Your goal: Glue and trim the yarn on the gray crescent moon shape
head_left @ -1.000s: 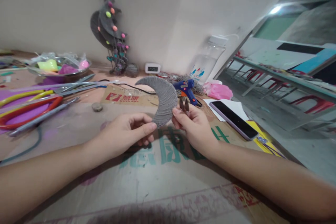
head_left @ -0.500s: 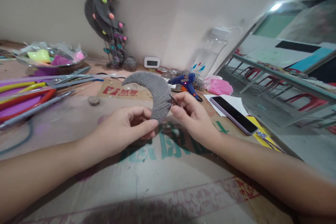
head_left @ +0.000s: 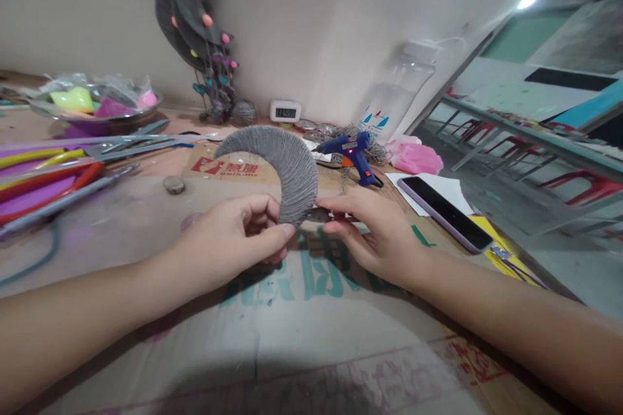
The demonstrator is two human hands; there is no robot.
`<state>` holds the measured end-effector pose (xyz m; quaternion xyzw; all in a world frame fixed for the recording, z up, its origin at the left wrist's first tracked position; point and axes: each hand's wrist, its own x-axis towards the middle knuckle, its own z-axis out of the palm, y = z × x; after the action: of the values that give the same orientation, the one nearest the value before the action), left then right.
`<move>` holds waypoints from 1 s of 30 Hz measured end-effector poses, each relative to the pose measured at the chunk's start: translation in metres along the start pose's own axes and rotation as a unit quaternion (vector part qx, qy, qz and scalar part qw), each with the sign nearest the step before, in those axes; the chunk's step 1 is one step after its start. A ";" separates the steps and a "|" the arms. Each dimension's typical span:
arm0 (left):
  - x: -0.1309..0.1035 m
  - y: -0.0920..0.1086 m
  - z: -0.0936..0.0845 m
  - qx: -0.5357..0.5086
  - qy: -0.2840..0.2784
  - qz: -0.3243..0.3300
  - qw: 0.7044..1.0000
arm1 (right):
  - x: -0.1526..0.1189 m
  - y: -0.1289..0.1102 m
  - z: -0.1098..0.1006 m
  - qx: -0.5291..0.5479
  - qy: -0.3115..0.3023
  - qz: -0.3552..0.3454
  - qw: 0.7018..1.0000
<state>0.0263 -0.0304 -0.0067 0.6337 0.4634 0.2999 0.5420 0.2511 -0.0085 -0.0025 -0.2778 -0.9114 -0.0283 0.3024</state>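
Note:
A crescent moon wrapped in grey yarn (head_left: pixel 294 165) stands raised over the cardboard, its upper tip curving to the left. My left hand (head_left: pixel 246 230) pinches its lower end between thumb and fingers. On the moon's right side, my right hand (head_left: pixel 377 230) is closed on a small dark pointed tool (head_left: pixel 318 214), whose kind I cannot make out. That tool's tip meets the moon's lower right edge, close to my left thumb.
Behind the moon lie a blue glue gun (head_left: pixel 353 150), a white digital clock (head_left: pixel 285 111) and tangled grey yarn (head_left: pixel 377 154). A phone (head_left: pixel 445 214) rests at right. Scissors with red handles (head_left: pixel 58 191) lie left, near a metal dish (head_left: pixel 121 113). Decorated moons (head_left: pixel 195 26) hang against the wall.
My right hand has moved slightly down and right, taking the dark tool from the moon's outer edge to near its lower end. My left hand keeps its hold. The view has shifted a little.

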 end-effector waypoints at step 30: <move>-0.001 0.000 0.001 -0.007 0.006 0.026 1.000 | 0.002 -0.009 -0.002 -0.106 0.015 -0.054 0.993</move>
<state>0.0271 -0.0321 -0.0064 0.6402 0.4477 0.3207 0.5356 0.2461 -0.0151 0.0014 -0.2583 -0.9121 -0.1455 0.2831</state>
